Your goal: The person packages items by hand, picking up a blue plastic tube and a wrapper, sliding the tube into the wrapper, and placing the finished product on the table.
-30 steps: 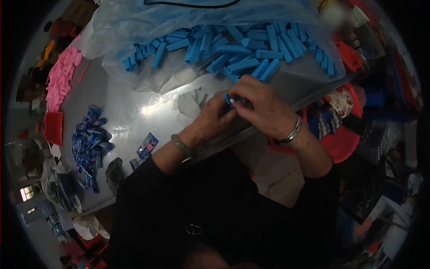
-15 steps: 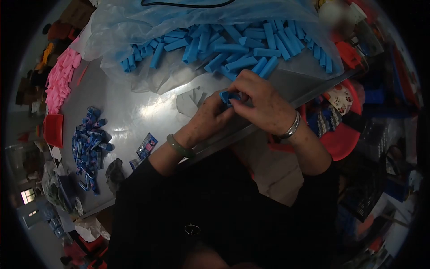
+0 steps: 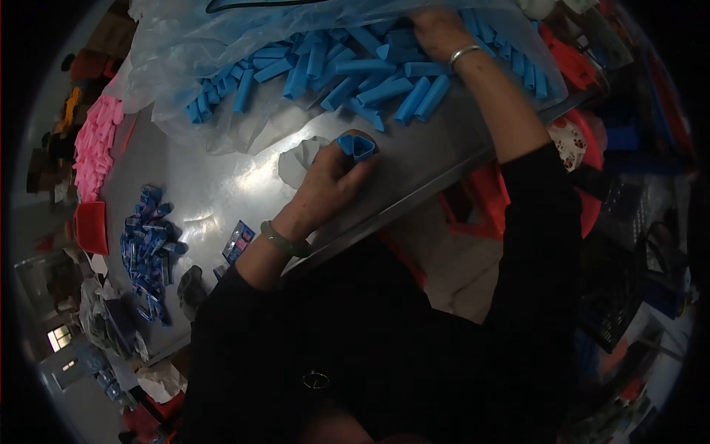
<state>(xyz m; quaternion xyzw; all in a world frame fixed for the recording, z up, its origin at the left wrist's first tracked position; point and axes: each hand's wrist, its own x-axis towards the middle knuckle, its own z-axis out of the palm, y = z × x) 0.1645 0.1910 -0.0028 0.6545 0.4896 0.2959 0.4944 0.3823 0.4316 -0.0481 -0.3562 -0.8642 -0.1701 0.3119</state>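
Note:
My left hand (image 3: 325,177) is closed around two blue triangular tubes (image 3: 360,150), held upright side by side with their hollow ends facing me. At the top of the view, my right hand (image 3: 438,33) reaches into a heap of similar blue triangular tubes (image 3: 366,66). Its fingertips are partly hidden there, so I cannot make out whether they grip one. The heap spills from a clear plastic bag (image 3: 174,55) on the metal table (image 3: 214,185). A crumpled pale scrap (image 3: 296,164) lies just left of my left hand.
Small blue printed packets (image 3: 148,248) are piled on the left of the table, near a dark crumpled cloth (image 3: 191,291). Beyond them are pink pieces (image 3: 97,144) and a red tray (image 3: 91,227). A red basin (image 3: 592,211) stands past the table's right edge.
My right hand has left the left hand and moved up to the heap. The left hand keeps its hold, and two tube ends now show in it.

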